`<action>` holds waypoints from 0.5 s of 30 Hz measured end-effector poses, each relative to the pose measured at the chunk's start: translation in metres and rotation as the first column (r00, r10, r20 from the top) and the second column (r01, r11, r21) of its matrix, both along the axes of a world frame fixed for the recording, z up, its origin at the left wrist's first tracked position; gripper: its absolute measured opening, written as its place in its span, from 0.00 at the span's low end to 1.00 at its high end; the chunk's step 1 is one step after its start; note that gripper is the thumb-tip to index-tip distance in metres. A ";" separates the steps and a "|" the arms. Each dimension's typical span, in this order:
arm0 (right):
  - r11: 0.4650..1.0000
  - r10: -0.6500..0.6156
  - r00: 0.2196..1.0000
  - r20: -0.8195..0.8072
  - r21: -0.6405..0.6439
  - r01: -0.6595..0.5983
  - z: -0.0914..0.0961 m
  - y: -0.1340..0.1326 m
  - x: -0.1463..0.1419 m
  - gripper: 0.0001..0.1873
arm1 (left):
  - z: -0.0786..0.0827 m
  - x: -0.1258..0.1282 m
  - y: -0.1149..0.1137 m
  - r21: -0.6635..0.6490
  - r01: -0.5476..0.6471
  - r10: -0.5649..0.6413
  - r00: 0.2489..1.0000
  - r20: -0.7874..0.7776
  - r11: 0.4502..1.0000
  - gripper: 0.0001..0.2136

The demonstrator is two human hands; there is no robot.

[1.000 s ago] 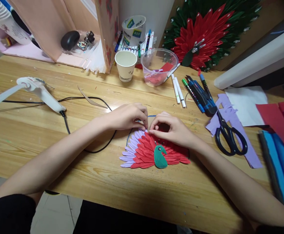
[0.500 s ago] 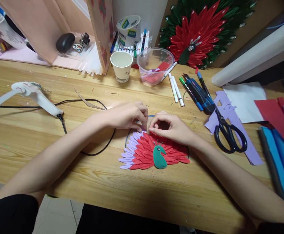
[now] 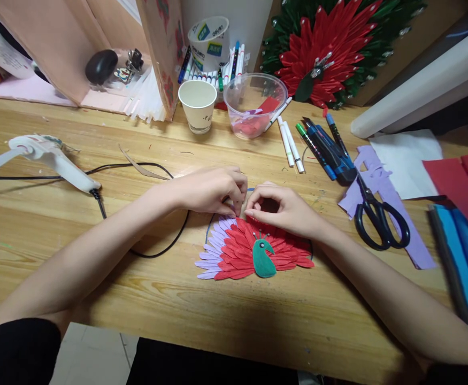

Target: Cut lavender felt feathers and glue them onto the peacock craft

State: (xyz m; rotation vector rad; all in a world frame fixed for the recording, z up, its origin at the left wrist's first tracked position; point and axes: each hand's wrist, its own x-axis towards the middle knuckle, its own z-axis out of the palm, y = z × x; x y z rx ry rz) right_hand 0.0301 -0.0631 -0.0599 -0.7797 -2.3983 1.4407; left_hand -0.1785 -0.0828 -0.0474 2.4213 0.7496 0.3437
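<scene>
A peacock craft [image 3: 234, 248] lies flat on the wooden table, with a green bird body [image 3: 263, 259], red feather pieces and an outer fringe of purple feathers [image 3: 213, 248] on its left side. At the craft's top edge, my left hand [image 3: 217, 190] is closed, fingertips pressed down by the uppermost purple feathers. What it pinches is hidden under the fingers. Just to the right, my right hand [image 3: 284, 208] rests over the red feathers, thumb and forefinger pinched together near the left fingertips. Anything between them is too small to make out.
A white glue gun [image 3: 57, 160] with a black cord lies left. Black-handled scissors [image 3: 380, 222] rest on purple felt scraps [image 3: 414, 246] at right. Behind stand a paper cup [image 3: 197, 107], a clear plastic bowl [image 3: 253, 107] and several markers [image 3: 292, 144]. A finished red-and-green peacock [image 3: 330, 53] leans at the back.
My left fingertips have shifted very slightly right, toward my right hand. The right hand keeps its pinch in place. The view has tilted a little.
</scene>
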 end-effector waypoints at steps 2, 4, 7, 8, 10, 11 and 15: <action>1.000 0.000 1.000 -0.004 0.000 0.000 0.000 0.000 0.000 0.04 | 0.000 0.001 0.001 0.007 0.012 -0.012 1.000 -0.006 1.000 0.04; 1.000 0.001 1.000 -0.008 0.002 -0.001 0.000 0.000 0.000 0.04 | 0.000 0.001 0.002 0.007 0.024 -0.024 1.000 -0.017 1.000 0.04; 1.000 0.001 1.000 -0.012 0.005 -0.001 -0.001 0.001 0.001 0.04 | 0.001 0.003 0.002 0.000 0.026 -0.026 0.999 -0.029 1.000 0.04; 1.000 0.002 1.000 -0.013 0.005 -0.002 -0.001 0.001 0.001 0.04 | 0.002 0.003 0.002 -0.005 0.025 -0.025 0.999 -0.031 1.000 0.04; 1.000 0.002 1.000 -0.014 0.007 -0.002 -0.002 0.001 0.002 0.05 | 0.003 0.003 0.002 -0.015 0.021 -0.021 0.999 -0.029 1.000 0.04; 1.000 0.003 1.000 -0.014 0.009 -0.003 -0.002 0.001 0.002 0.05 | 0.003 0.003 0.002 -0.021 0.021 -0.022 0.999 -0.027 1.000 0.04; 1.000 0.011 1.000 -0.012 0.017 -0.010 -0.003 0.002 0.002 0.05 | 0.003 0.004 0.003 -0.041 0.025 -0.026 0.999 -0.025 0.999 0.03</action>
